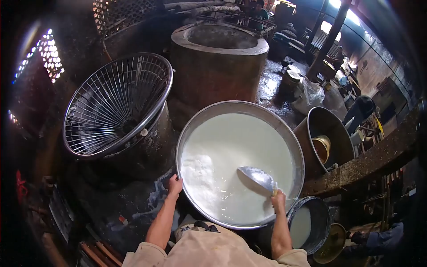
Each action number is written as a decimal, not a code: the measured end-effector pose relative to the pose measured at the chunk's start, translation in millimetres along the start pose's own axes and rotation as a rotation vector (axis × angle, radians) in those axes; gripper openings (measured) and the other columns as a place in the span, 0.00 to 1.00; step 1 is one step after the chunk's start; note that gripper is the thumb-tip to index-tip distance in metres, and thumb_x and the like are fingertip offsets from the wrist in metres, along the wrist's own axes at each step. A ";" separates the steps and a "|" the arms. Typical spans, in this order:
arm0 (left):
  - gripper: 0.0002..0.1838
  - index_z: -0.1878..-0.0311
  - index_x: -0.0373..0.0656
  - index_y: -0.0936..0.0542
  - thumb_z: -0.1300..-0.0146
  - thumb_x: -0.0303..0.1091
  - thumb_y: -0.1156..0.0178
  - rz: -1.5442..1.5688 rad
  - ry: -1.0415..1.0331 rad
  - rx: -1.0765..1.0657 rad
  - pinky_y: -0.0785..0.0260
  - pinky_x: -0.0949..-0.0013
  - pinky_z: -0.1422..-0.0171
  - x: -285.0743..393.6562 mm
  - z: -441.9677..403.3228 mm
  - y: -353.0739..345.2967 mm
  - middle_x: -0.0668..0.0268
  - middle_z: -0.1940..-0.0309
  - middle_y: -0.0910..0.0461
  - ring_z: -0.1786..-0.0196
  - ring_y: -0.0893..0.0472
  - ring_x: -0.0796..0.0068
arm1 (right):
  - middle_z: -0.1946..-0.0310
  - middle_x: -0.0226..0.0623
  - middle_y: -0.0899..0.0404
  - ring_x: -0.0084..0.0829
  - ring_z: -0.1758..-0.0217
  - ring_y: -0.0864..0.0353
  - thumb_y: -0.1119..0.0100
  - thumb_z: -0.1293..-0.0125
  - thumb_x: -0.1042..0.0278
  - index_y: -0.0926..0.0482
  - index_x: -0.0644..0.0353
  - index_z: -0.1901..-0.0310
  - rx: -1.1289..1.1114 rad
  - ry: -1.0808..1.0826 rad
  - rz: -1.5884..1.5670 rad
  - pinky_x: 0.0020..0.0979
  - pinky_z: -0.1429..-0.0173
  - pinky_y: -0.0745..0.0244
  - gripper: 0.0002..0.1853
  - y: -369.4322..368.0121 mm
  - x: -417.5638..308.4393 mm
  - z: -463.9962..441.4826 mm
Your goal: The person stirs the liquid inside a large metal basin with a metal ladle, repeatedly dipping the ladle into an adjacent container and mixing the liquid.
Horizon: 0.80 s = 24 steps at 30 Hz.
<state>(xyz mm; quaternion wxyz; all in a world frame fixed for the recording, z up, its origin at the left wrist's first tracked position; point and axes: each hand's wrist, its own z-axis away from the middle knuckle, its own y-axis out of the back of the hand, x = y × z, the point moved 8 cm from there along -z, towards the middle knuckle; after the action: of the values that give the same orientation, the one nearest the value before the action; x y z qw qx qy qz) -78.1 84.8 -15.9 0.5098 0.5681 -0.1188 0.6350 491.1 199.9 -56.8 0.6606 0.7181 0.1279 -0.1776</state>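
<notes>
A wide round metal vat (298, 147) stands in front of me, filled with milky white liquid (240, 138). White foam (198, 175) gathers on its left side. My left hand (175, 184) is closed on the vat's rim at the lower left. With my right hand (279, 200) I grip the handle of a metal scoop (258, 176). The scoop's broad, shiny bowl is tilted over the right part of the liquid; whether its lower edge dips in I cannot tell. Below my right hand, a smaller dark bucket (328, 220) also holds whitish liquid.
A large slatted metal basket (167, 89) leans at the left. Behind the vat rises a round, steaming cauldron with a thick rim (187, 42). To the right, a tall metal drum (307, 133) contains a small bucket (321, 149), beside a heavy wooden beam (356, 175). A person (259, 15) is at the back.
</notes>
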 end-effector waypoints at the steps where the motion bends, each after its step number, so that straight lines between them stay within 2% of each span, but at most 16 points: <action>1: 0.09 0.61 0.34 0.24 0.44 0.26 0.40 0.056 -0.012 0.006 0.31 0.64 0.59 -14.1 -10.2 -3.7 0.57 0.68 0.19 0.64 0.21 0.69 | 0.75 0.49 0.21 0.45 0.73 0.21 0.41 0.52 0.69 0.24 0.63 0.61 -0.123 -0.151 -0.086 0.42 0.68 0.25 0.14 -3.3 -11.4 12.2; 2: 0.09 0.61 0.34 0.24 0.44 0.26 0.40 0.058 -0.011 0.004 0.31 0.64 0.59 -19.6 -15.8 -4.1 0.57 0.68 0.19 0.64 0.21 0.69 | 0.69 0.55 0.20 0.55 0.61 0.19 0.39 0.52 0.66 0.24 0.63 0.60 -0.245 -0.304 -0.172 0.48 0.53 0.23 0.17 -6.1 -26.9 28.1; 6: 0.10 0.60 0.36 0.22 0.47 0.25 0.39 0.039 0.065 -0.083 0.30 0.66 0.59 -37.2 -30.1 -8.3 0.60 0.68 0.18 0.65 0.20 0.71 | 0.69 0.55 0.19 0.54 0.62 0.19 0.38 0.51 0.62 0.24 0.63 0.61 -0.307 -0.352 -0.210 0.48 0.55 0.22 0.17 -22.0 -72.5 57.9; 8: 0.11 0.59 0.37 0.21 0.48 0.24 0.38 0.076 0.080 -0.115 0.30 0.67 0.59 -42.6 -35.5 -8.0 0.61 0.68 0.18 0.66 0.20 0.72 | 0.81 0.43 0.21 0.34 0.83 0.21 0.40 0.52 0.69 0.24 0.64 0.63 -0.182 -0.146 -0.135 0.35 0.80 0.23 0.13 -42.8 -81.5 66.8; 10: 0.13 0.58 0.38 0.20 0.50 0.23 0.37 0.175 0.113 -0.210 0.29 0.68 0.58 -44.0 -38.4 -12.7 0.62 0.68 0.17 0.64 0.20 0.73 | 0.80 0.44 0.21 0.35 0.82 0.20 0.39 0.54 0.70 0.24 0.66 0.63 -0.191 -0.136 -0.196 0.35 0.77 0.22 0.15 -52.1 -101.9 80.0; 13: 0.12 0.59 0.39 0.20 0.50 0.22 0.37 0.190 0.111 -0.252 0.31 0.69 0.64 -44.8 -40.8 -11.5 0.65 0.72 0.19 0.69 0.22 0.75 | 0.80 0.44 0.21 0.34 0.82 0.20 0.40 0.55 0.71 0.24 0.66 0.63 -0.297 -0.207 -0.208 0.35 0.77 0.22 0.15 -44.8 -144.5 101.0; 15: 0.12 0.60 0.39 0.19 0.51 0.23 0.35 0.230 0.098 -0.284 0.36 0.71 0.70 -38.9 -38.6 -10.6 0.69 0.76 0.22 0.75 0.27 0.79 | 0.71 0.55 0.19 0.49 0.69 0.17 0.40 0.57 0.66 0.25 0.66 0.61 -0.426 -0.319 -0.235 0.43 0.64 0.20 0.19 -50.0 -163.0 114.6; 18: 0.11 0.61 0.41 0.19 0.51 0.24 0.34 0.215 0.106 -0.334 0.38 0.72 0.72 -30.9 -34.2 -5.7 0.71 0.78 0.24 0.76 0.29 0.81 | 0.73 0.54 0.20 0.49 0.73 0.18 0.40 0.57 0.66 0.25 0.66 0.61 -0.451 -0.270 -0.248 0.43 0.67 0.21 0.19 -55.2 -185.3 127.8; 19: 0.11 0.62 0.41 0.18 0.51 0.25 0.34 0.239 0.075 -0.333 0.40 0.72 0.73 -29.8 -36.7 -6.0 0.73 0.81 0.27 0.77 0.31 0.81 | 0.80 0.43 0.21 0.33 0.82 0.21 0.39 0.55 0.73 0.25 0.67 0.61 -0.443 -0.253 -0.264 0.34 0.76 0.23 0.16 -45.6 -201.8 131.2; 22: 0.10 0.64 0.41 0.18 0.53 0.28 0.31 0.119 0.050 -0.298 0.40 0.70 0.74 -26.7 -34.8 -0.1 0.73 0.82 0.30 0.77 0.32 0.81 | 0.79 0.41 0.22 0.31 0.81 0.21 0.38 0.56 0.74 0.25 0.65 0.60 -0.511 -0.276 -0.295 0.34 0.76 0.24 0.17 -18.5 -237.1 133.1; 24: 0.10 0.67 0.41 0.19 0.54 0.28 0.30 0.098 0.058 -0.303 0.37 0.69 0.72 -18.6 -32.5 4.7 0.70 0.81 0.26 0.76 0.29 0.81 | 0.80 0.36 0.24 0.27 0.82 0.24 0.37 0.56 0.76 0.24 0.64 0.59 -0.526 -0.249 -0.349 0.31 0.77 0.26 0.18 -4.4 -247.9 123.5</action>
<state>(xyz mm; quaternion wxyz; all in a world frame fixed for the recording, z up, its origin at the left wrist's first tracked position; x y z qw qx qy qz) -104.4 96.8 -40.1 0.5615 0.4595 -0.2259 0.6501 254.5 90.1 36.5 0.7933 0.4632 0.2088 -0.3355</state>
